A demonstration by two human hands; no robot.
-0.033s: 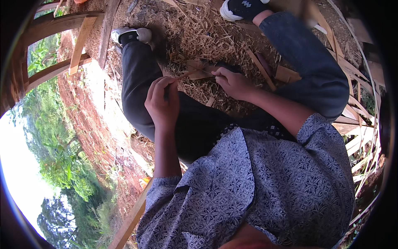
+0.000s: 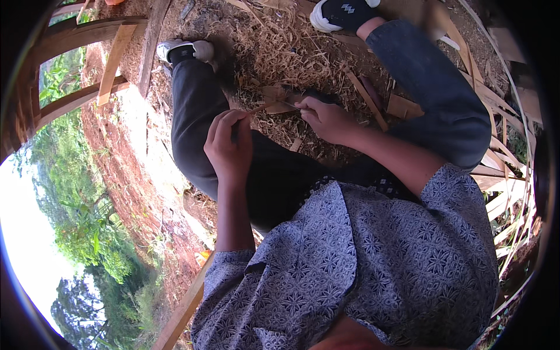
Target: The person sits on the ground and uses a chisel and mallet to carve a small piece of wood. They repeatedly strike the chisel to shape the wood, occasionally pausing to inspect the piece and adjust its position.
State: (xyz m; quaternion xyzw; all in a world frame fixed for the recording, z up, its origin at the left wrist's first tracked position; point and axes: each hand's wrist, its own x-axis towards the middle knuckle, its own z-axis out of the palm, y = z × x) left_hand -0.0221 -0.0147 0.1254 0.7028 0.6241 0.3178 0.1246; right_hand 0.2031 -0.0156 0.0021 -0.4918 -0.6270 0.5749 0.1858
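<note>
My left hand [image 2: 228,143] is closed, pinching one end of a thin brown wooden stick [image 2: 261,107] between thumb and fingers. The stick points right, toward my other hand. My right hand [image 2: 328,121] is closed around a slim tool [image 2: 287,104], perhaps a knife; its handle is hidden in my fist. The tool's thin tip reaches left to the stick's far end, and I cannot tell whether they touch. Below them a flat piece of wood [image 2: 274,93] lies on the ground between my legs.
Wood shavings [image 2: 280,49] cover the ground between my feet. Wooden offcuts [image 2: 403,107] and a narrow strip [image 2: 366,96] lie near my right leg. Long split strips [image 2: 506,195] are heaped at the far right. A wooden frame [image 2: 87,38] stands at the upper left, beside bare red soil [image 2: 125,169].
My right hand and the slim tool have shifted very slightly to the left and toward me. My left hand and the stick look almost still.
</note>
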